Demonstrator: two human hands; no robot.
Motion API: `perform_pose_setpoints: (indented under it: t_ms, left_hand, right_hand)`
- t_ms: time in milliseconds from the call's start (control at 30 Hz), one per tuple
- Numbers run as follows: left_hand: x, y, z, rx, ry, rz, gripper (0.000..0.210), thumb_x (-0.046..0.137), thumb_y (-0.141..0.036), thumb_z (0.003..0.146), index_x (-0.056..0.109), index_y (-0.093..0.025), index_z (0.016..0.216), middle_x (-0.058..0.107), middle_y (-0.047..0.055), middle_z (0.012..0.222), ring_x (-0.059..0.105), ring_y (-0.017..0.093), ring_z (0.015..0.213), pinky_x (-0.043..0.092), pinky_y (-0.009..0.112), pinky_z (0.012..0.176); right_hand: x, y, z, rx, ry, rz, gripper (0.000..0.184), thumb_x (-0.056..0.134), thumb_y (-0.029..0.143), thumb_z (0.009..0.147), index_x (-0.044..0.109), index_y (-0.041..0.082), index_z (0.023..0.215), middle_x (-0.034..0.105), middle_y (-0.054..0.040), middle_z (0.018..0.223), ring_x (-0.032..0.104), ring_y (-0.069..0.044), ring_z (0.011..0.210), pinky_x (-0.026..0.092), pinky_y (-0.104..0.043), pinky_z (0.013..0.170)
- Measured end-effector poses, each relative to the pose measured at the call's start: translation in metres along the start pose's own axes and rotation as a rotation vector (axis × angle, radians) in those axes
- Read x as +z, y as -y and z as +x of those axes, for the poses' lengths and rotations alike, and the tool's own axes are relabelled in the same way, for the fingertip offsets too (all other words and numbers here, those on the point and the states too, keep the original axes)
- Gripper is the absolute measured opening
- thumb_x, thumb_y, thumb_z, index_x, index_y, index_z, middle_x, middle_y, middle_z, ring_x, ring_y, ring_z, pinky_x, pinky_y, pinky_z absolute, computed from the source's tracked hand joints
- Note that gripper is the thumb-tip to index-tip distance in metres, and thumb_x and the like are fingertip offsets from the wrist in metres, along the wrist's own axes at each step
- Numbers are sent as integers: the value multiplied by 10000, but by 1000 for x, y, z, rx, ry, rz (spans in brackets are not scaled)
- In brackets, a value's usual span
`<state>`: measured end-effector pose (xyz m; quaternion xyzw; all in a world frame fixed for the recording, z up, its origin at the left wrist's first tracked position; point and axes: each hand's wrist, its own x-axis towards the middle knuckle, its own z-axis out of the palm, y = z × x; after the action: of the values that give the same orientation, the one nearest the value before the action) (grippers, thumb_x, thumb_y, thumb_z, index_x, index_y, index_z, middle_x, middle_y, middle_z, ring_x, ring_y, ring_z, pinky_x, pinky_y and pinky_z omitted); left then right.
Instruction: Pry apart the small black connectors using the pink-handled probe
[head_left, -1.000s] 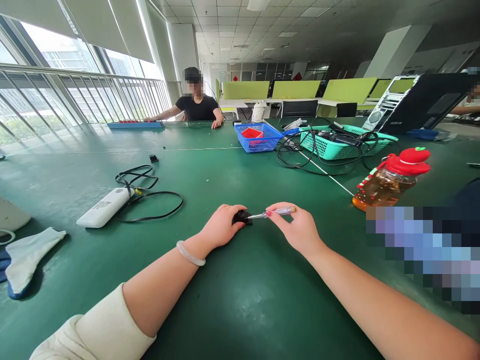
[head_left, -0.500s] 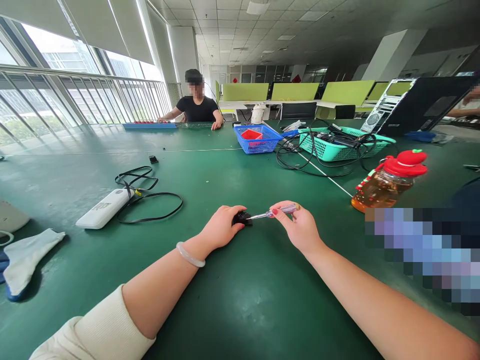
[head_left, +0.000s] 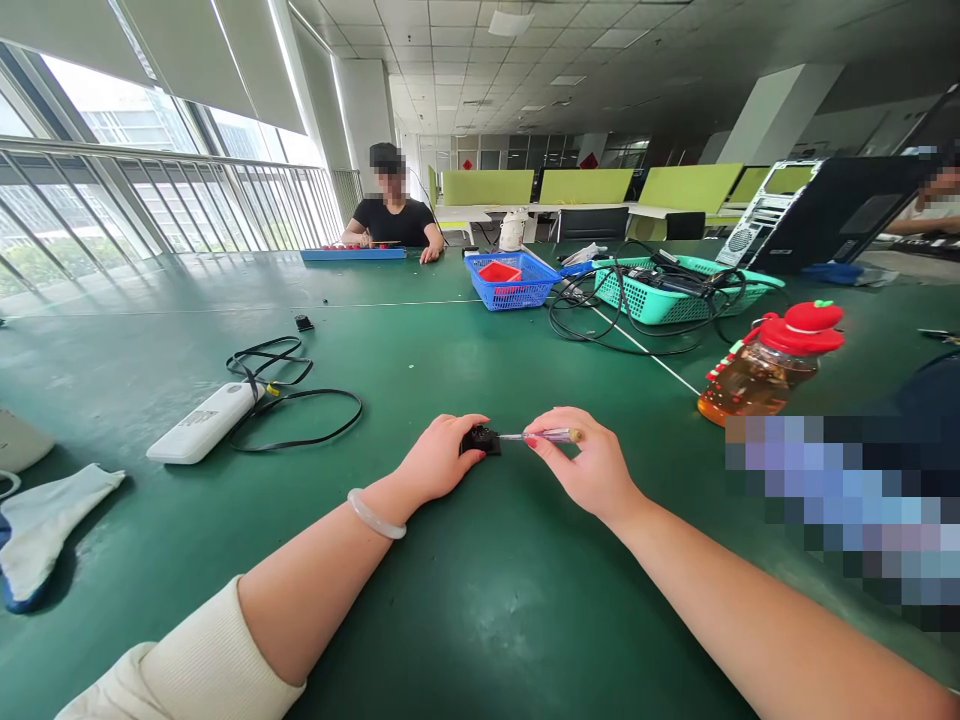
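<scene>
My left hand grips a small black part against the green table, thumb in front and fingers behind. What kind of part it is cannot be made out. In my right hand is a screwdriver with a clear purplish handle, held nearly level between thumb and fingers. Its thin metal shaft points left, and the tip meets the right side of the black part. My left fingertips are partly hidden behind the part.
Left lie a white power bank with a black cable and a glove. Right stands a red-lidded bottle. Farther back are a blue basket, a teal basket of cables and a computer case. A person sits opposite.
The screwdriver has come down from a slant to nearly level, my right hand shifting slightly left and lower. Across the table, the person's blue tray has slid to the right.
</scene>
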<state>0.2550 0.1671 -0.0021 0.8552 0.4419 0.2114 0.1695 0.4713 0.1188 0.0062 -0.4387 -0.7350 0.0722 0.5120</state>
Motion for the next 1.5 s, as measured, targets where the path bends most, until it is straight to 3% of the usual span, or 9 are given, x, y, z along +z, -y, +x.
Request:
perform_pose_setpoints:
  t_ms: [367,600,833,1200,1500]
  left_hand:
    - [1,1,0,-2,9,-4,395,597,-260,854,590,-219,1247,674,72,1168,566,263,1140,472,414,1003]
    - [0,1,0,-1,12,-5,403,600,-252,849,586,-226,1251,671,64,1186,570,260,1134,471,416,1004]
    - [0,1,0,7,-5,2,399,607,-247,845,594,-229,1243,678,63,1169,578,255,1125,482,403,993]
    - [0,1,-1,13,2,-9,387,596,-252,851,595,-236,1237,675,61,1173,576,261,1123,482,421,991]
    - [1,1,-1,13,7,-10,390,594,-249,853,588,-228,1243,670,61,1186,569,260,1120,472,420,998]
  right_hand:
    - [2,-5,-3,36,-4,54,103,631,348,868,685,271,825,730,-9,845,676,-236,890,506,-431,940]
    - [1,-4,-3,128,-17,106,133,643,384,855,698,264,840,732,-25,853,687,-244,899,557,-377,806]
    - [0,-1,0,137,-20,127,149,624,378,864,696,252,830,726,-33,856,684,-233,866,549,-357,775]
    - [3,-9,-3,245,18,266,179,622,395,876,648,237,957,715,-63,974,682,-240,948,528,-419,883]
    - [4,-6,-3,280,29,345,252,626,413,881,609,245,1069,723,-74,1017,684,-241,1002,560,-410,869]
